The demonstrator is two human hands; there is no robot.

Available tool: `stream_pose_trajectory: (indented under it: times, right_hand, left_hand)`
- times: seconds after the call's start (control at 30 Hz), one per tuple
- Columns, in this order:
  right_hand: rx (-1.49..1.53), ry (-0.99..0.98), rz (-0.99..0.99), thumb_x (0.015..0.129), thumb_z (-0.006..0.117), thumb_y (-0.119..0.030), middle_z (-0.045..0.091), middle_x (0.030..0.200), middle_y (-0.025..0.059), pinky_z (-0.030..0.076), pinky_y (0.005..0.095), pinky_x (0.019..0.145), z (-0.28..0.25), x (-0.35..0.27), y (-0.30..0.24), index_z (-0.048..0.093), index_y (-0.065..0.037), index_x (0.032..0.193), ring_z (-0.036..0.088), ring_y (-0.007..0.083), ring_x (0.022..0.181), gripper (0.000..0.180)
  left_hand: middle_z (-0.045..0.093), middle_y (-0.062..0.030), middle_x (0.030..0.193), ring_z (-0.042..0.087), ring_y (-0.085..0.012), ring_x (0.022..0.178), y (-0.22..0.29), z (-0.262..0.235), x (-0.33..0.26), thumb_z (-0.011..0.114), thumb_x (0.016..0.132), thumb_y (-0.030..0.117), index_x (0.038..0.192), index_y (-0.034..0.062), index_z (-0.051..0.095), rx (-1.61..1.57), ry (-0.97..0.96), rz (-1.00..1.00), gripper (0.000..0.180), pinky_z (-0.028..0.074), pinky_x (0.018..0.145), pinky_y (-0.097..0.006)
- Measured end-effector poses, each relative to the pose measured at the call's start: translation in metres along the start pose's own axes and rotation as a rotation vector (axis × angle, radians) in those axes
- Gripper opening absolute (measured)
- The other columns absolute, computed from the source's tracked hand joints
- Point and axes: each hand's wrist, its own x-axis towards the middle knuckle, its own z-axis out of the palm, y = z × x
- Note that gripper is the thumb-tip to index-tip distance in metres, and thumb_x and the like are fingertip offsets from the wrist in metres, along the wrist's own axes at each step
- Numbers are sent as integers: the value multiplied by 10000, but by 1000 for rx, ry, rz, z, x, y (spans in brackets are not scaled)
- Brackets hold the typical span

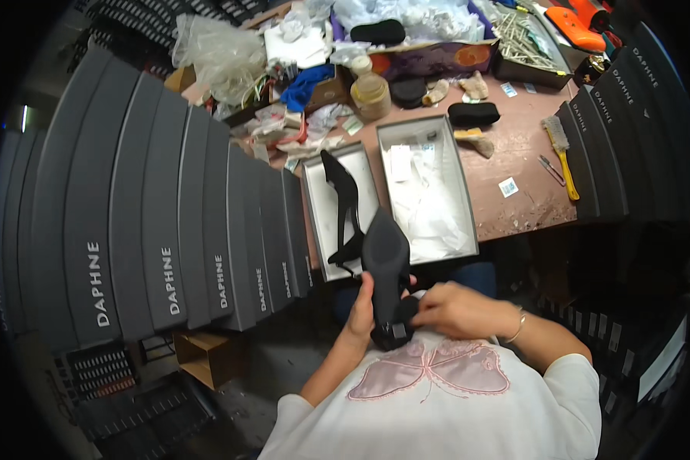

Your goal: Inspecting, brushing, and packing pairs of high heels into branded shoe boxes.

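Before my chest, a black pointed shoe is held with its sole turned up and its toe pointing away. My left hand is closed around its middle, thumb along the near side. At the heel end, my right hand has its fingers bent together against a small dark piece, which I cannot make out. The matching black heeled shoe lies on its side in a shallow white-lined box part. Beside it, an open grey-edged shoebox contains white tissue paper.
Tall stacks of dark shoeboxes flank me, left and right. On the table are a yellow-handled brush, small snips, a black pad, a jar and plastic bags. A cardboard box stands below left.
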Motion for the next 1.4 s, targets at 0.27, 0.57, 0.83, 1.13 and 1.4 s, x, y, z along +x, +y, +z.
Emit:
stream_pose_trajectory:
  times: [0.27, 0.57, 0.83, 1.13, 1.4]
  right_hand:
    - [113, 622, 278, 780, 538, 50, 564, 1004, 162, 480, 294, 787, -20, 12, -11, 607, -4, 1181, 598, 278, 880, 410]
    - [-194, 613, 108, 706, 586, 38, 580, 988, 153, 503, 327, 758, -20, 3, -28, 626, -1, 1145, 598, 293, 881, 443]
    - [96, 845, 394, 759, 585, 21, 569, 1063, 162, 452, 290, 852, -37, -16, 33, 615, 0, 1167, 581, 252, 945, 410]
    - [-395, 873, 288, 820, 613, -77, 541, 1127, 177, 452, 395, 886, -148, 69, 142, 571, -34, 1215, 555, 354, 1022, 400]
    - [-957, 601, 440, 832, 591, -140, 563, 1069, 118, 459, 450, 788, -203, 165, 298, 593, -132, 1207, 565, 313, 958, 375]
  left_hand:
    - [578, -40, 749, 588, -129, 650, 50, 33, 32, 333, 923, 666, 1103, 9, 551, -153, 292, 85, 715, 507, 600, -247]
    - [593, -47, 789, 612, -134, 644, 57, 49, 98, 462, 934, 562, 1120, 28, 522, 70, 403, 260, 568, 533, 581, -265]
    - [491, -254, 1265, 469, -399, 1188, 76, -54, 120, 744, 781, 298, 1339, -59, 378, 1320, 756, 613, 756, 385, 1018, -424]
    - [585, -264, 1175, 594, -380, 1064, 76, -121, 131, 730, 676, 99, 1352, -38, 360, 1158, 649, 297, 782, 464, 929, -430]
    - [646, -137, 870, 649, -231, 806, 112, -35, 79, 681, 747, 84, 1084, -42, 550, 335, 99, 188, 382, 531, 772, -349]
